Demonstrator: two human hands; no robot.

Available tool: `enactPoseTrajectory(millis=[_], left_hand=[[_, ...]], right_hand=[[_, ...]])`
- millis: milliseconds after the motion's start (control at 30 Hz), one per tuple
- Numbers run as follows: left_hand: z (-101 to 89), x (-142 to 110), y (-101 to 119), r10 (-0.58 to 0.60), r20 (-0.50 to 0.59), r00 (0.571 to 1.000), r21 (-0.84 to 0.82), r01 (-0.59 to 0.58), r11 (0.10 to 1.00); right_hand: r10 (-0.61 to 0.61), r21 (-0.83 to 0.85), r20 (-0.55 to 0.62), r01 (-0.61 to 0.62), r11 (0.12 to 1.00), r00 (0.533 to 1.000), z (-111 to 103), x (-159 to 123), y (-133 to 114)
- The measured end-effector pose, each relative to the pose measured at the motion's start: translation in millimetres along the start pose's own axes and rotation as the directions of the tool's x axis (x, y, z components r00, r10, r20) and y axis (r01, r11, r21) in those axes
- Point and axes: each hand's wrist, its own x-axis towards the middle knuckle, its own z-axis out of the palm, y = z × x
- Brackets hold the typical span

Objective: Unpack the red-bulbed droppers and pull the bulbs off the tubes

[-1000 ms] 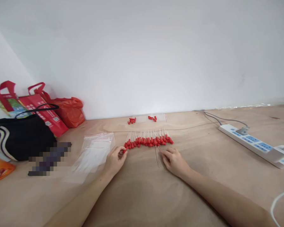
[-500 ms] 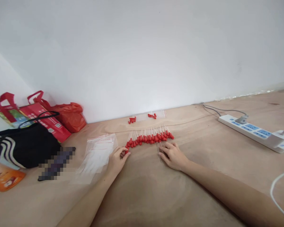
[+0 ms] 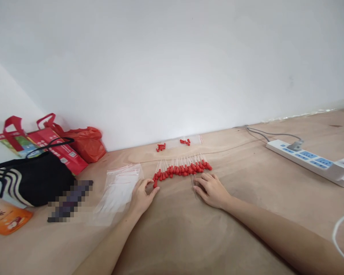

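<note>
A row of droppers with red rubber bulbs (image 3: 186, 169) and thin clear tubes lies on the wooden tabletop, tubes pointing toward the wall. At the row's near left end, my left hand (image 3: 141, 196) pinches the red bulb of one dropper (image 3: 155, 184) between thumb and forefinger. My right hand (image 3: 213, 191) rests on the table just in front of the row's right part, thumb and fingers closed at thin clear glass tubes (image 3: 193, 187). How many tubes it holds I cannot tell.
Clear zip bags (image 3: 120, 191) lie left of my left hand. Loose red bulbs (image 3: 161, 147) and another clear bag (image 3: 172, 143) lie near the wall. A black bag (image 3: 37, 179), a red plastic bag (image 3: 88, 143) and an orange pouch (image 3: 10, 217) stand left; a power strip (image 3: 306, 158) lies right.
The view has shifted slightly. At my left hand, the end dropper's red bulb shows more between the fingers. My right hand stays by the glass tubes.
</note>
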Motion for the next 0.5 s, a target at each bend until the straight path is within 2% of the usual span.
enactPoseTrajectory(millis=[133, 267, 367, 500], left_hand=[[-8.7, 8, -16, 0.09, -0.076, 0.993, 0.241, -0.069, 0.968], [-10.5, 12, -32, 0.057, -0.012, 0.998, 0.421, -0.046, 0.906], [-10.3, 13, -30, 0.018, 0.011, 1.0, 0.46, -0.021, 0.888], [-14.0, 9, -13, -0.006, 0.024, 1.0, 0.414, -0.004, 0.91]], right_hand=[[0.008, 0.017, -0.071, -0.007, 1.0, 0.997, 2, 0, 2], [0.012, 0.033, -0.115, -0.008, 0.999, 0.993, 3, 0, 4], [0.013, 0.04, -0.116, -0.008, 0.999, 0.993, 3, 0, 5], [0.014, 0.041, -0.118, -0.009, 0.999, 0.993, 2, 0, 5]])
